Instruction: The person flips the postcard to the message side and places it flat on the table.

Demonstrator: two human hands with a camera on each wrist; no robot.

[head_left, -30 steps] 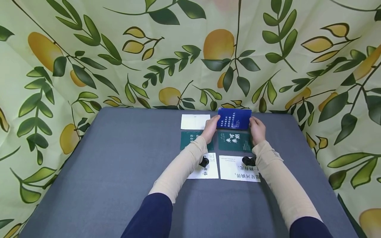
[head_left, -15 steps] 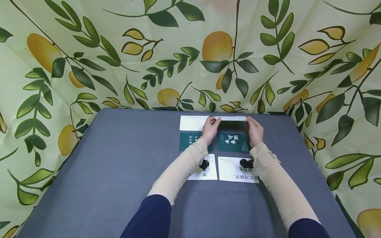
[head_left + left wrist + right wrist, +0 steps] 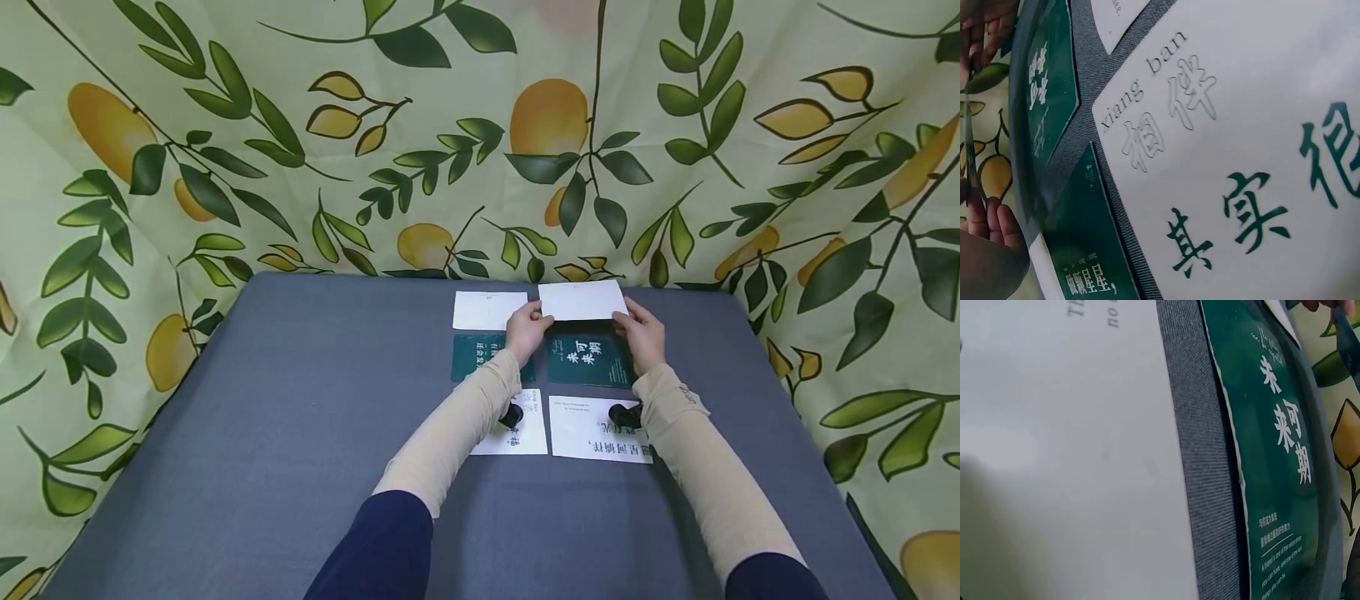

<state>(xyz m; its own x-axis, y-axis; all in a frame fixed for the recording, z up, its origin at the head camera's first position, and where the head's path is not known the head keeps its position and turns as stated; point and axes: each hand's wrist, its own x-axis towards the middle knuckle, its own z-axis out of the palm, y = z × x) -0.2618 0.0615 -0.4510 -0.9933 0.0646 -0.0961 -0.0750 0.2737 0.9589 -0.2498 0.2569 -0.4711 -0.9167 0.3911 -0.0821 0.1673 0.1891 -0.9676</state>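
Both hands hold one card (image 3: 582,300) by its near corners, above the table's far side. Its white face shows in the head view; the left wrist view catches it almost edge-on. My left hand (image 3: 527,332) pinches the left corner, and my right hand (image 3: 643,336) pinches the right one. Just below the raised card lies a green card (image 3: 588,360) with white characters. To the left are a white card (image 3: 489,310) and another green card (image 3: 474,351), partly covered by my left hand and forearm.
Nearer lie two white cards with printed characters, the left one (image 3: 534,425) partly under my left forearm and the right one (image 3: 588,429) by my right wrist. A grey cloth covers the table (image 3: 300,417). Behind it hangs a fruit-patterned curtain (image 3: 450,183).
The held card showed its blue printed face a second ago, then was seen nearly edge-on, and now shows its white face. Both hands have kept their hold; the other cards lie as before.
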